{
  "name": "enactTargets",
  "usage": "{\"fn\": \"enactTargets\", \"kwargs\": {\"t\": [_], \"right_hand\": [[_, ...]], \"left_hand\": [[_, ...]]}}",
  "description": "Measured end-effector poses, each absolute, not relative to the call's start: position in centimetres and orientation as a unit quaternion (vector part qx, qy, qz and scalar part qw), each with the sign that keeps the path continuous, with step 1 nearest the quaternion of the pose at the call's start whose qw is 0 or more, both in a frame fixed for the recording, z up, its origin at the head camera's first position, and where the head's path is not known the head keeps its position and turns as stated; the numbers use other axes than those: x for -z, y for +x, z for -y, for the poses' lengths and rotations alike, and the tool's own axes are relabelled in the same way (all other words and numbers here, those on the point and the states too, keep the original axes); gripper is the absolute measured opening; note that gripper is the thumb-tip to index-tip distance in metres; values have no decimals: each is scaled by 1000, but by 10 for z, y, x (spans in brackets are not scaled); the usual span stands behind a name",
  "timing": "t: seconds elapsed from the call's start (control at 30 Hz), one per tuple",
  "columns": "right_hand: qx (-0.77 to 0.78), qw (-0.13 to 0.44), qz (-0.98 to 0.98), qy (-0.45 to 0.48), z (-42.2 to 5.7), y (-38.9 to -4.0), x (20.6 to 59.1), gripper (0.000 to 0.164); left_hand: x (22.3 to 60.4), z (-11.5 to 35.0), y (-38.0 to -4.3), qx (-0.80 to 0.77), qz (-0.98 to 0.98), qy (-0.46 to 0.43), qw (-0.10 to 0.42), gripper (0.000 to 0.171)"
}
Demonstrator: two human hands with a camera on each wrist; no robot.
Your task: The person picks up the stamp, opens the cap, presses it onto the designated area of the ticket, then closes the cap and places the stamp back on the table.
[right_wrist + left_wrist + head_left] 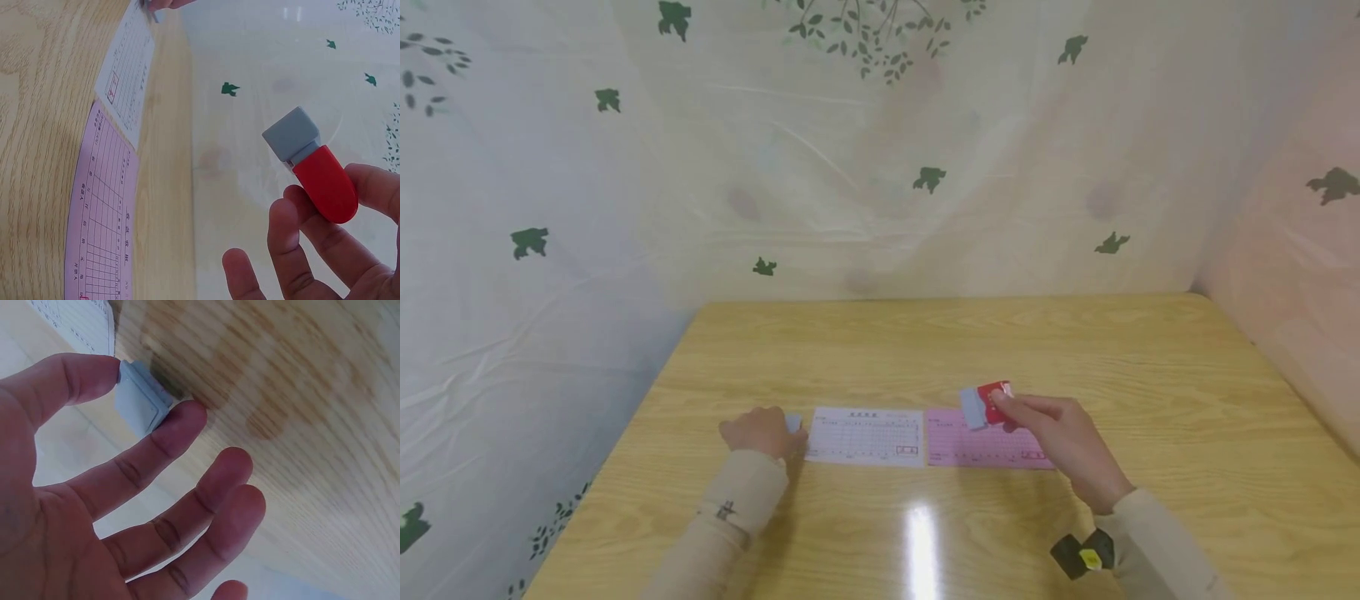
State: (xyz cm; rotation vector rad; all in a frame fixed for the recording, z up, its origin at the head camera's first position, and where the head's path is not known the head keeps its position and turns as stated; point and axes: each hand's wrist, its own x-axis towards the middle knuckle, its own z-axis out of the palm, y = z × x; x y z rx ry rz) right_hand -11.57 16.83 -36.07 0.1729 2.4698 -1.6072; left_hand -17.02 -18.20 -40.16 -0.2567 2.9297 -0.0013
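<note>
My right hand (1070,442) holds a stamp (326,183) with a rounded red handle and a light-grey block end, pinched between thumb and fingers above the pink receipt slip (977,450). At the left, my left hand (758,433) pinches a small light-grey squarish piece (139,403), like a cap or small pad, between thumb and index finger at the tabletop; its other fingers are spread. Beside that hand lies a white receipt slip (865,437). Each slip carries a red boxed mark at its lower right. The stamp's face is hidden.
The wooden table (955,350) reaches back to a pale cloth wall (850,217) printed with green birds and leaves. The two slips lie side by side, edges nearly meeting. A dark and yellow tag (1082,557) hangs at my right sleeve.
</note>
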Motion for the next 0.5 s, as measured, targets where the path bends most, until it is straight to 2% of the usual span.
{"fn": "enactTargets", "kwargs": {"t": [0.5], "right_hand": [[541,103,-833,61,-168,-115,359,62]], "left_hand": [[404,178,-166,1,-993,-90,79,45]]}}
